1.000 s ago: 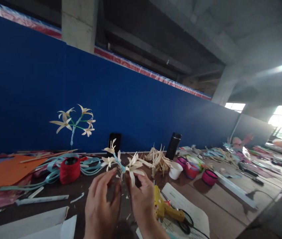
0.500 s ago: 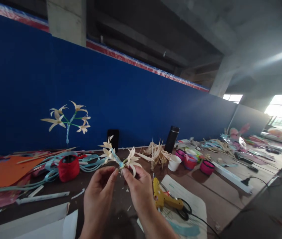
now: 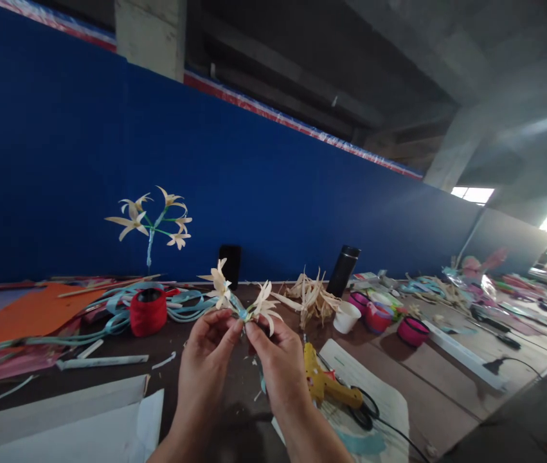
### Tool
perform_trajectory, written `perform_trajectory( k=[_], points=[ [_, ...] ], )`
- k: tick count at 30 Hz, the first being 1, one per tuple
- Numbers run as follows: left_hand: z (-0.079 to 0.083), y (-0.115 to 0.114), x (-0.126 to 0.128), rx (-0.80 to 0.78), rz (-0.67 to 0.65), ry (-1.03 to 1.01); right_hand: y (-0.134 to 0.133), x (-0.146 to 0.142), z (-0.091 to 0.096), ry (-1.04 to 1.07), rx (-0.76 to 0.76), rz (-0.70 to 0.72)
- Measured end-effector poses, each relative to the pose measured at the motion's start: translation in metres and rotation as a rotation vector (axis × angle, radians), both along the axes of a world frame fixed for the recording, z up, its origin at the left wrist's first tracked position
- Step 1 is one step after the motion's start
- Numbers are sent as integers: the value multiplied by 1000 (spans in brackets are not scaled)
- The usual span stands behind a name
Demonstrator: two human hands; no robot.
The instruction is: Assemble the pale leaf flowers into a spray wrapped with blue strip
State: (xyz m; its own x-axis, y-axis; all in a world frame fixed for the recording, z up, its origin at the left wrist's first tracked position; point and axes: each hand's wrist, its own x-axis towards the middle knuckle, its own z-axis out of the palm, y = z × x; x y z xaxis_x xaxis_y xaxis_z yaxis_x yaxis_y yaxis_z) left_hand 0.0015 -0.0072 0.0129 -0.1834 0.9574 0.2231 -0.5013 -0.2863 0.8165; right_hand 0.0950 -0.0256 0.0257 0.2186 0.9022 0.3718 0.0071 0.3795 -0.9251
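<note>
Between my two hands is a handmade flower stem (image 3: 243,314) wrapped in light blue, with cream blossoms (image 3: 264,305) spreading to both sides. My left hand (image 3: 209,360) pinches it from the left, thumb and forefinger close to the wrapped joint. My right hand (image 3: 280,360) grips it from the right, the thumb pressed near the base of the right blossoms. The fingers hide the lower end of the stem. Behind and to the left stands a similar flower spray (image 3: 150,235) with several cream blossoms on a blue-wrapped stem.
A yellow glue gun (image 3: 324,382) and scissors (image 3: 367,411) lie on paper at the right. Dried husks (image 3: 309,299), a white cup (image 3: 347,317) and a black bottle (image 3: 344,271) stand behind. A red roll (image 3: 148,313) is at the left, near white card (image 3: 61,424).
My view has shifted left, so the scene sits further right. My left hand has come closer to the stem's joint, its fingers curling more around it; both hands still hold the flower stem.
</note>
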Motion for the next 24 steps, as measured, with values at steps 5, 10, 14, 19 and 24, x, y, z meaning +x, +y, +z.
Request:
perform_trajectory(
  k=[5, 10, 14, 19, 24],
  points=[
    [-2, 2, 1, -17, -4, -15, -2, 0, 1, -43, 13, -3],
    [-4, 2, 2, -27, -5, -6, -2, 0, 0, -43, -4, -5],
    [-5, 1, 2, -21, 12, -3, -1, 0, -2, -35, -23, 1],
    [-6, 0, 2, -20, 9, 16, -2, 1, -2, -19, -20, 56],
    [-5, -1, 3, -36, 20, -19, -2, 0, -2, -43, -25, 22]
  ],
)
